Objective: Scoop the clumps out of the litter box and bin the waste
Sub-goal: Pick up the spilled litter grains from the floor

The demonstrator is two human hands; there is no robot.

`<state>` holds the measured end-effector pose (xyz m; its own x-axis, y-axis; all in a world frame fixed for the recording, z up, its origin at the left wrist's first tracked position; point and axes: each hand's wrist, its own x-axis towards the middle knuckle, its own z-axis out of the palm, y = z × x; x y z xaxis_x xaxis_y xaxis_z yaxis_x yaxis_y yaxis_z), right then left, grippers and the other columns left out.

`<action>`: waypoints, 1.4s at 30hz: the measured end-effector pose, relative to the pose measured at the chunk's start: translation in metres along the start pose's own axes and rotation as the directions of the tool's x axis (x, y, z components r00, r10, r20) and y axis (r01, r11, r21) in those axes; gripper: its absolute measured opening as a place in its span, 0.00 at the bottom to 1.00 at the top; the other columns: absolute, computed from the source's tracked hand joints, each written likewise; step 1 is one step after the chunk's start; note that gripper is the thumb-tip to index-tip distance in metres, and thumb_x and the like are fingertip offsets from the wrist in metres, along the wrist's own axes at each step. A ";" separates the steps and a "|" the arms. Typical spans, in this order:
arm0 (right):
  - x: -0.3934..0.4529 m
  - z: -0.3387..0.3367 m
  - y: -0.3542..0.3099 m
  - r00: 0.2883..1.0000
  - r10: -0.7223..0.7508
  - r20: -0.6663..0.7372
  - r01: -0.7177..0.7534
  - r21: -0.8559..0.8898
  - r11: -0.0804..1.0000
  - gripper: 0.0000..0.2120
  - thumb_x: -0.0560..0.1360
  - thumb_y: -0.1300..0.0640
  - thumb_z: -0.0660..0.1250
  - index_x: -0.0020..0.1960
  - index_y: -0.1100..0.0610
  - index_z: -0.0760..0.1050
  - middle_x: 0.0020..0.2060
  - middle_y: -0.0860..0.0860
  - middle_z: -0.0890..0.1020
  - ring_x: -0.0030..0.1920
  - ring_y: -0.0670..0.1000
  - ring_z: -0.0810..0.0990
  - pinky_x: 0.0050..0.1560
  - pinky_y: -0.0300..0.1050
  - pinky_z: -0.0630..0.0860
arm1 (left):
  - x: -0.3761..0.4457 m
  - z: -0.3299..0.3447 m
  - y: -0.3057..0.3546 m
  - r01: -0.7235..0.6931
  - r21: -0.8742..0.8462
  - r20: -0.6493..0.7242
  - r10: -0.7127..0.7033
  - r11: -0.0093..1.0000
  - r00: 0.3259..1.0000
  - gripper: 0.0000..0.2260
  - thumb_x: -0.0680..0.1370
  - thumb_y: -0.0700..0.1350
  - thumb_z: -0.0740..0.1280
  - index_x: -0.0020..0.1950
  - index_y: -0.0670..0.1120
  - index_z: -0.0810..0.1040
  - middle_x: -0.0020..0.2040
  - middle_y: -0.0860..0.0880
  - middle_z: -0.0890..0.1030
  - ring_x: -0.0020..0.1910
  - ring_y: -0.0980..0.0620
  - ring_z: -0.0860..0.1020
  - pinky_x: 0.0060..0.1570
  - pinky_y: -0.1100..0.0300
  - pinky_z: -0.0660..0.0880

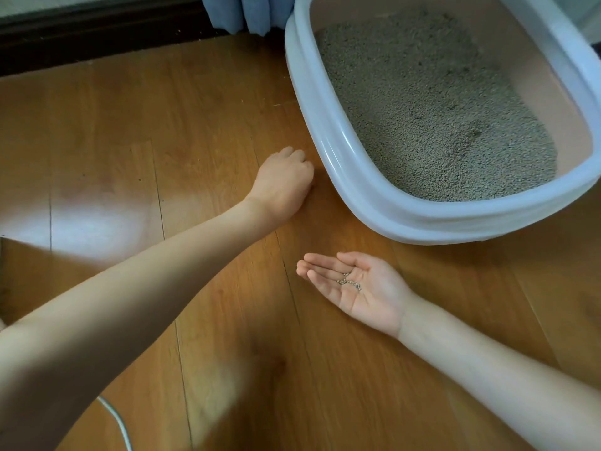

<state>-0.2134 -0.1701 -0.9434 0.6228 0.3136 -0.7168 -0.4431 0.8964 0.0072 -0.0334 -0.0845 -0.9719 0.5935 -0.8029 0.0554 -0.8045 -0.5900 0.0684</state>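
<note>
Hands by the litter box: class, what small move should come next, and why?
Probably the left hand, fingers curled down on the floor beside the litter box, lifts across and drops any picked-up grains into the right hand, which lies palm up, already cupping a few litter granules.

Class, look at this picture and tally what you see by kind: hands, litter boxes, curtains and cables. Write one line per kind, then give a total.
Hands: 2, left hand and right hand
Litter boxes: 1, litter box
Curtains: 1, blue curtain
Cables: 1, white cable
Total: 5
</note>
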 end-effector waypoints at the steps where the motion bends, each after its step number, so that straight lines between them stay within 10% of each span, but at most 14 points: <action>1: 0.000 0.000 0.000 1.000 0.000 0.001 0.000 -0.005 1.000 0.19 0.78 0.62 0.54 0.52 0.76 0.77 0.54 0.70 0.79 0.51 0.65 0.83 0.52 0.51 0.80 | 0.004 -0.004 0.002 -0.038 0.043 0.065 0.035 0.998 0.997 0.06 0.78 0.38 0.62 0.46 0.39 0.78 0.44 0.43 0.77 0.44 0.45 0.71 0.39 0.55 0.63; 16: 0.001 -0.002 0.001 1.000 -0.009 -0.008 0.009 -0.031 0.999 0.19 0.76 0.62 0.55 0.52 0.77 0.77 0.53 0.70 0.79 0.50 0.65 0.83 0.52 0.51 0.80 | 0.003 0.006 0.002 -0.342 -0.006 0.012 0.342 0.940 0.939 0.03 0.73 0.37 0.68 0.42 0.37 0.79 0.40 0.40 0.79 0.38 0.39 0.76 0.36 0.52 0.69; 23: 0.000 -0.003 0.000 1.000 -0.014 -0.012 0.014 -0.038 0.999 0.20 0.78 0.62 0.53 0.51 0.77 0.77 0.53 0.70 0.80 0.50 0.65 0.83 0.52 0.51 0.80 | -0.015 0.004 -0.012 -0.057 -0.275 -0.077 0.037 0.960 0.996 0.09 0.80 0.43 0.62 0.41 0.41 0.73 0.39 0.46 0.70 0.36 0.49 0.69 0.36 0.58 0.63; 35: 0.001 -0.001 -0.001 1.000 -0.014 -0.026 0.013 -0.043 0.999 0.19 0.77 0.62 0.54 0.52 0.76 0.77 0.53 0.70 0.80 0.50 0.65 0.83 0.52 0.51 0.80 | -0.017 0.005 0.004 -0.316 0.167 0.015 0.318 0.934 0.948 0.07 0.69 0.37 0.73 0.35 0.41 0.75 0.33 0.44 0.74 0.30 0.45 0.72 0.31 0.56 0.65; 42: 0.001 -0.003 0.002 1.000 -0.007 -0.025 0.006 -0.054 0.999 0.19 0.77 0.62 0.54 0.51 0.77 0.78 0.53 0.70 0.79 0.50 0.65 0.83 0.52 0.51 0.80 | -0.012 0.012 0.002 -0.129 -0.096 -0.085 0.121 0.987 0.989 0.11 0.79 0.43 0.58 0.43 0.38 0.74 0.39 0.39 0.75 0.36 0.41 0.73 0.36 0.50 0.68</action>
<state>-0.2155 -0.1694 -0.9464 0.6092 0.2992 -0.7344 -0.4736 0.8801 -0.0344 -0.0424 -0.0767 -0.9840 0.4918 -0.8581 0.1477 -0.8683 -0.4707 0.1562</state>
